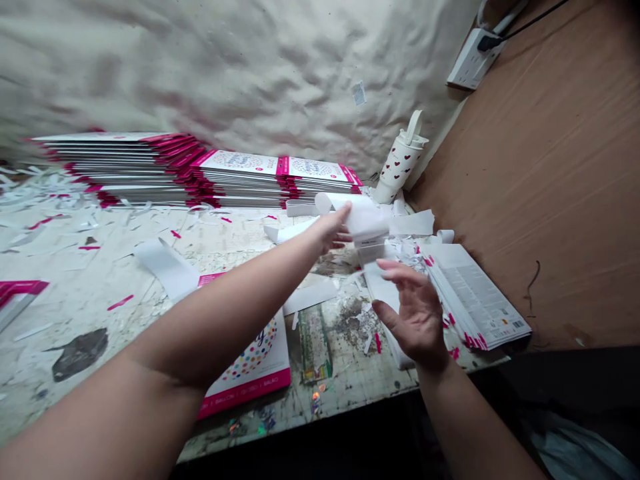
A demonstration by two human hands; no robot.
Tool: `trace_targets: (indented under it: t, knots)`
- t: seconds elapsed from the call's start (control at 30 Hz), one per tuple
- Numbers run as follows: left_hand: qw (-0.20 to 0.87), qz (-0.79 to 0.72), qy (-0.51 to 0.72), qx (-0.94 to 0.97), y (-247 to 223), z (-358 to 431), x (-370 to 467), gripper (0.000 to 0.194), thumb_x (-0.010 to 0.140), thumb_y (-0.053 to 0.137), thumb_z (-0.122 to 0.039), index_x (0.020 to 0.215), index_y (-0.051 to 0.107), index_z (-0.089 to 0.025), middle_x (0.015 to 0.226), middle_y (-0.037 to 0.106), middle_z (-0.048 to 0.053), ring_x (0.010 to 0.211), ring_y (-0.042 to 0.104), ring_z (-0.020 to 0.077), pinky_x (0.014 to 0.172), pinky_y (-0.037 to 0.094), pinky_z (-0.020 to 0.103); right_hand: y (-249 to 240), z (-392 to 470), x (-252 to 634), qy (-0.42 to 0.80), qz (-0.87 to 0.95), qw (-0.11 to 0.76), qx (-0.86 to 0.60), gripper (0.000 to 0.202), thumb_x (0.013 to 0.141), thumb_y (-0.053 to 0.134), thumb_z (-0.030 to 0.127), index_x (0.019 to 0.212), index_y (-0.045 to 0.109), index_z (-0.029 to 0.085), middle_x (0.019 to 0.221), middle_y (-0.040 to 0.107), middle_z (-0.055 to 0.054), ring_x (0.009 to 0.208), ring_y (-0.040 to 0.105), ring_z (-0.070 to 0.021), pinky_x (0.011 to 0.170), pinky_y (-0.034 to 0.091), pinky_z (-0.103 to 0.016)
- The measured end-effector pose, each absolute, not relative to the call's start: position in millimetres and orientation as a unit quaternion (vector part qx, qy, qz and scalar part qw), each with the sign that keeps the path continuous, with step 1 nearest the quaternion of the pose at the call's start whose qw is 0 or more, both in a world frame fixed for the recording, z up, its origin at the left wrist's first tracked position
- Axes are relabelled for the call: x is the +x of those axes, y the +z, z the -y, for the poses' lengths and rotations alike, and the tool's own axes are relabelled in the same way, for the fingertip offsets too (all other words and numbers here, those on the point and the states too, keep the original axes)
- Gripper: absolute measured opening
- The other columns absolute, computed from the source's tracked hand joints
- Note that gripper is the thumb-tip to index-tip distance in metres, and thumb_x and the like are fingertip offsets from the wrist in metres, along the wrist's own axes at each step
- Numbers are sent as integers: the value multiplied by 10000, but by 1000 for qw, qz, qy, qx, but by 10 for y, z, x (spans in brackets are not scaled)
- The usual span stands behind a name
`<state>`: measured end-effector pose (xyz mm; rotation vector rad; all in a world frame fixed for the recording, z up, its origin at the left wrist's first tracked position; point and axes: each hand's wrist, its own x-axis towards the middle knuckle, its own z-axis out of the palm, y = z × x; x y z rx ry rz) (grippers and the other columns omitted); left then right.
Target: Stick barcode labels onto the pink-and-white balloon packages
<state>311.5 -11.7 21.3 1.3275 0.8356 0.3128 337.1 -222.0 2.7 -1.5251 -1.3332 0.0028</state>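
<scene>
1. At the far left, a pink-edged packet (pixel 20 297) lies partly in view on the worktable (pixel 165 363), with white and pink scraps (pixel 120 302) scattered about.
2. Behind it, a tall stack of pink-edged packets (pixel 130 167) sits near the crumpled wall covering (pixel 210 73); two lower stacks (pixel 245 180) adjoin its right side.
3. A curled white strip (pixel 167 267) lies beside a dotted packet (pixel 260 353), which is partly hidden beneath the left forearm.
4. The left hand (pixel 331 230) reaches forward, thumb extended, at the blurred white paper (pixel 367 217); I cannot tell whether it grips the paper or is free.
5. The heart-patterned bottle (pixel 400 163) stands behind the paper, its handle raised.
6. The right hand (pixel 415 313) is empty and open, fingers loosely bent, above the narrow white stack (pixel 383 287).
7. Farther right, printed packets (pixel 480 293) lie fanned near the brown panel (pixel 540 200), below a power socket (pixel 473 60).
</scene>
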Motion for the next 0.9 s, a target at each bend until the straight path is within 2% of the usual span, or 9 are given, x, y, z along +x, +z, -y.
trace_targets:
  t: [0.07,0.1,0.17,0.23,0.33,0.4,0.5,0.73,0.9]
  knots:
    - [658,-387,184,619,356,-59,2761,380,732,543,-555,766,575,-177,772,620,55,609,509,151,589,365,283,-5,2131,3233,103,541,552,-627,703,793,576,233,1377,201,346,1275,498,-73,1058,559,-218,866,476,-415]
    - [629,-392,199,641,424,-128,2509,326,698,603,-508,727,581,-184,737,605,34,602,485,139,589,344,270,-38,2052,3192,139,552,524,-634,743,790,576,218,1394,165,350,1243,520,-68,1017,572,-205,843,483,-393]
    - [547,-405,192,707,518,-208,1892,226,607,703,-371,596,570,-188,621,555,5,585,446,132,585,305,262,-125,1842,3155,187,598,424,-654,716,783,562,173,1395,227,335,1136,582,-52,994,566,-198,843,469,-376]
    - [345,-394,55,850,513,-206,1208,198,626,654,-348,526,564,-203,550,533,9,561,448,155,572,284,279,-217,1606,3151,205,644,329,-659,714,758,569,142,1391,281,299,1103,598,-59,1045,532,-213,895,428,-396]
    - [199,-405,-67,890,321,-101,293,128,631,616,-345,679,629,-227,735,635,49,695,550,231,617,332,301,-305,1320,3152,211,669,227,-676,835,680,655,163,1413,264,241,1078,590,-83,1033,512,-242,937,375,-434]
    - [205,-438,-71,873,145,-18,-116,267,613,632,-372,836,625,-225,864,646,69,807,575,268,660,372,306,-312,1220,3148,229,660,175,-694,887,637,696,186,1414,269,217,957,597,-65,947,527,-244,885,399,-423]
    - [253,-482,-80,835,-34,62,-371,369,642,607,-442,927,578,-210,782,626,48,725,572,250,602,374,293,-281,1185,3139,279,634,147,-706,935,610,703,169,1422,244,236,854,573,-21,819,550,-212,780,439,-366]
    - [243,-411,-43,878,-28,-27,-258,210,634,625,-412,677,590,-210,793,573,47,803,517,232,682,371,286,-335,1227,3165,333,584,218,-708,928,623,657,96,1427,232,281,746,581,25,660,572,-162,665,462,-313]
    - [302,-388,-35,870,25,-187,-325,300,656,644,-469,539,606,-195,741,591,31,757,522,191,722,382,264,-350,1266,3162,350,535,249,-728,885,625,658,107,1413,283,251,718,575,27,617,563,-146,611,463,-292]
